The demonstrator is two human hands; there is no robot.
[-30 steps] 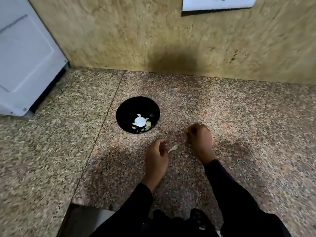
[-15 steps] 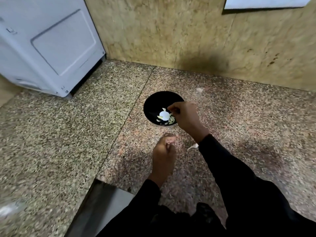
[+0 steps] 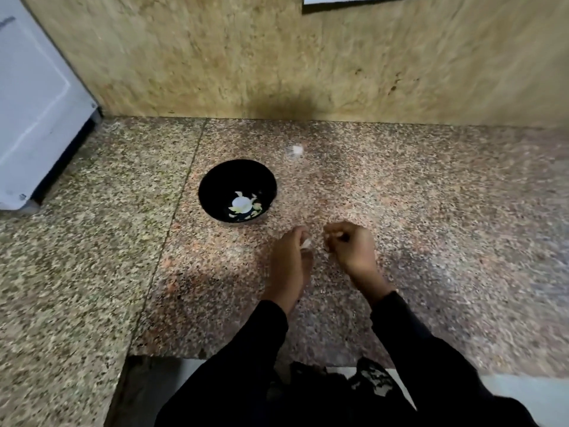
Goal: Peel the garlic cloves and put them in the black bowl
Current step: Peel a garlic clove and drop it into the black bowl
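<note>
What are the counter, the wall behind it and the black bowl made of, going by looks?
The counter looks like polished granite: a dense speckle of pink, black and cream grains, with a thin seam between slabs. The wall looks like mottled tan stone or stone-look tile, smooth and matt. The black bowl is plain and smooth with little shine; plastic, melamine or glazed ceramic, and this view cannot tell which.

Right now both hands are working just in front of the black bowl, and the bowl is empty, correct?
Not quite. The black bowl is not empty: the head view shows pale garlic pieces lying in its bottom. The rest holds: the left hand and the right hand are on the counter just in front of the bowl.
</note>
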